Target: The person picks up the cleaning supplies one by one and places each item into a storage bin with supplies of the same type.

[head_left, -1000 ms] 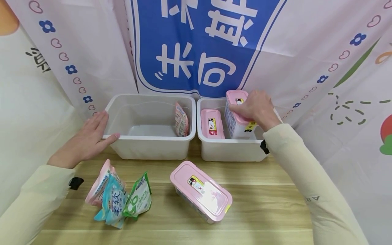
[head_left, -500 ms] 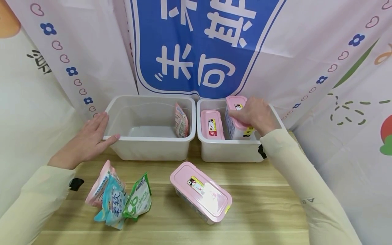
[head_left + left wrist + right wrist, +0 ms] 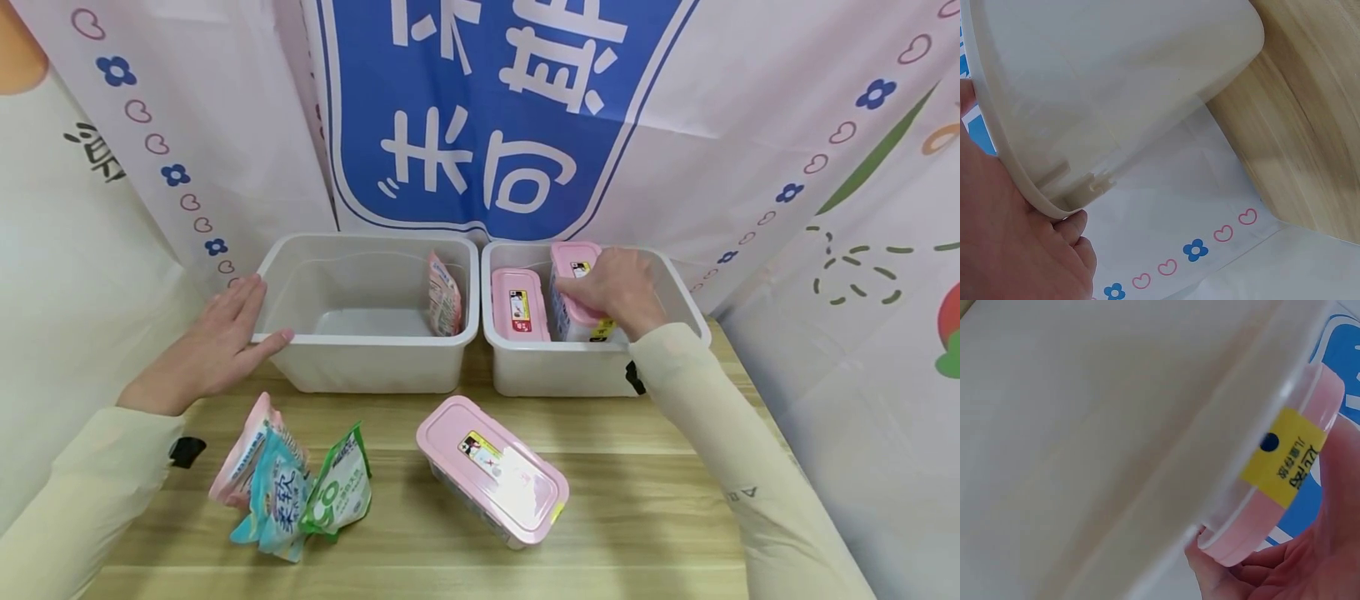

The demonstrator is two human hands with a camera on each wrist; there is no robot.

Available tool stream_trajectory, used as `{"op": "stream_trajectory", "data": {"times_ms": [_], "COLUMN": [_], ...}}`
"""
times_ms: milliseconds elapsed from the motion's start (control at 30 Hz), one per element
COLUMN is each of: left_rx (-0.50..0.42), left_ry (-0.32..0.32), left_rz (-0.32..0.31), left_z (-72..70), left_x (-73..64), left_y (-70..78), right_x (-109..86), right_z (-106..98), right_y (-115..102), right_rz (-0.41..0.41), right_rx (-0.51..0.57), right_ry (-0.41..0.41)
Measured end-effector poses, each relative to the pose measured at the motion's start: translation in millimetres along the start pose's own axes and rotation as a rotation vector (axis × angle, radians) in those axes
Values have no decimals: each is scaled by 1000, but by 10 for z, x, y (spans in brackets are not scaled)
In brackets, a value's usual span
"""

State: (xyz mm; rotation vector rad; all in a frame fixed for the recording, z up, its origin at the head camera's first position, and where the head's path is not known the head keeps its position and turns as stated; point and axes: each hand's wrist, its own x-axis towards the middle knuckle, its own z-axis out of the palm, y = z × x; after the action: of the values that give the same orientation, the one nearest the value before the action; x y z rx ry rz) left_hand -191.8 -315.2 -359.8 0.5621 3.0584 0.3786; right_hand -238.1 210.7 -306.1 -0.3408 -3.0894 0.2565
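Observation:
My right hand [image 3: 621,287] grips a pink-lidded plastic tub [image 3: 576,252] from above, thumb on one side of the lid. The tub stands inside the right grey bin [image 3: 562,372], its lid just above the rim; its lower part is hidden. Beside it in that bin sits a second pink-lidded tub [image 3: 529,305]. In the right wrist view, a yellow label [image 3: 1285,456] shows at the held tub's end, past the bin wall. My left hand [image 3: 210,346] rests on the near left corner of the left grey bin [image 3: 367,367], fingers along the rim and thumb over the front edge.
Inside the left bin a pink pouch [image 3: 444,300] leans at the right wall. On the wooden table [image 3: 645,500] lies a third pink-lidded tub [image 3: 480,479], with a pink pouch [image 3: 240,462], a blue pouch [image 3: 281,500] and a green pouch [image 3: 345,492] further left. Printed cloth hangs behind.
My right hand has lowered the tub deeper into the right bin, and its forearm has shifted slightly left. The left hand and the things on the table have stayed put.

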Motion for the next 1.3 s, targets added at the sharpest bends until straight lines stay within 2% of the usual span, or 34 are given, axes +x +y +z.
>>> {"op": "stream_trajectory", "data": {"times_ms": [500,833,1133,1300], "left_rx": [-4,-7,-7,-10], "left_ry": [-6,-22,-18,-21], "left_rz": [-9,-18,-13,-19], "left_z": [-2,-6,-7,-11], "left_x": [6,8,13,11], "left_y": [9,6,4,7], "right_x": [-15,-9,-11,-22], "right_z": [161,253,319,322], "right_y": [-7,-25,-13,-16], "right_rz": [23,24,20,31], "right_rx": [26,-38,3,24], "right_ry": [-26,-15,9,-3]}}
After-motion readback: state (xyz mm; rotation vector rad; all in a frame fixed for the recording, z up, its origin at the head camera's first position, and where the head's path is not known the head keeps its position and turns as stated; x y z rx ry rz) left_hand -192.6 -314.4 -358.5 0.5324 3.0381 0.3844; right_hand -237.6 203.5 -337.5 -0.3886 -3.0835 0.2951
